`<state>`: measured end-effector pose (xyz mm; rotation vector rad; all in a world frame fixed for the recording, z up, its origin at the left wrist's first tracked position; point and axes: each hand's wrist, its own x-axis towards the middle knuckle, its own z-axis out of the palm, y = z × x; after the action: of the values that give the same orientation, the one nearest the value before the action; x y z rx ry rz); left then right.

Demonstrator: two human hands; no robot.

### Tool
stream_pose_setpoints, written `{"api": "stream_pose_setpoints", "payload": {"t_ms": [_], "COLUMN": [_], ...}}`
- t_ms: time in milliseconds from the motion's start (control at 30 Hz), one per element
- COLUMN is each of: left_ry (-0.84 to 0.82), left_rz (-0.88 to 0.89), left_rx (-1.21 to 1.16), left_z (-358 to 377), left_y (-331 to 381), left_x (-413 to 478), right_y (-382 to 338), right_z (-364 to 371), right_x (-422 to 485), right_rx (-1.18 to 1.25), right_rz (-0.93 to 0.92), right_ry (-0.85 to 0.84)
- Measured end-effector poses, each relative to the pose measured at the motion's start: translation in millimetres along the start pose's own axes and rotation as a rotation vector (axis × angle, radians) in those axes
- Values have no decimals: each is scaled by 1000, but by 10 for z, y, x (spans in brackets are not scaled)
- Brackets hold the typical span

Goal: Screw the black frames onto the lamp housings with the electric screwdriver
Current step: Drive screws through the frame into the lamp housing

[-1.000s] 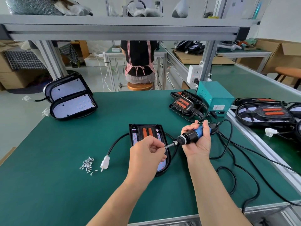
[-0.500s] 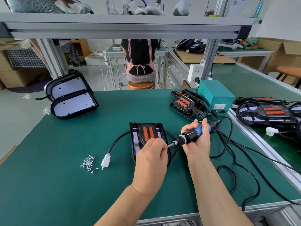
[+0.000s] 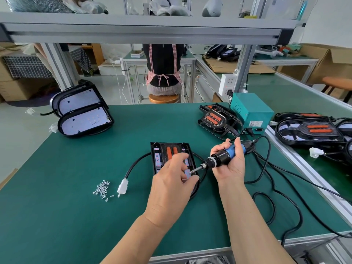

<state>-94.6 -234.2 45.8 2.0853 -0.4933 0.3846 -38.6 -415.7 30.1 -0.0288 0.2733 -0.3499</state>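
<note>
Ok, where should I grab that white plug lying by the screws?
Probably pinch the white plug across its two long sides, coming down from above: it lies flat on the mat, its black cable leaves the far end, and the screws sit apart on its left.

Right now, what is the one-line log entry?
right hand: grips electric screwdriver | left hand: at bit tip, over lamp housing | screws: pile left of housing

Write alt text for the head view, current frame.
A person's right hand grips an electric screwdriver, its bit pointing left over a black-framed lamp housing on a green bench, while the left hand has its fingertips at the bit's tip. A pile of loose screws lies to the left of the housing.
</note>
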Motion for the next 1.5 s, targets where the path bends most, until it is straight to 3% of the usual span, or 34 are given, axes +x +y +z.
{"api": "stream_pose_setpoints", "payload": {"t_ms": [67,133,200,300,400,500,600,1000,1500], "left_ry": [135,227,152,-94,-199,-293,-265,-276,-244], "left_rz": [-8,-158,-389,-599,-755,-725,-732,-787,-771], "left_rx": [25,59,109,198,-170,-331,-386,-397,-367], "left_z": [-104,-227,-317,-305,-280,-267,-232,-206,-207], "left_y": [-34,-152,-283,-388,-450,-475,-484,-509,-458], "left_x": [50,143,245,341,424,457,468,486,484], "right_y": [-7,0,11,22,26,48,131,756,858], "right_z": [-3,-10,-16,-22,8,99,295,846,784], "right_x": [4,2,0,-3,-24,-100,-196,-371,-382], "right_rx": [5,-14,-44,-51,-87,-168,-273,-915,-992], "right_rz": [6,-2,-13,-8,-17,-47,-85,-386,-366], "right_ry": [-4,-6,-2,-9,-27,-75,-157,-351,-396]}}
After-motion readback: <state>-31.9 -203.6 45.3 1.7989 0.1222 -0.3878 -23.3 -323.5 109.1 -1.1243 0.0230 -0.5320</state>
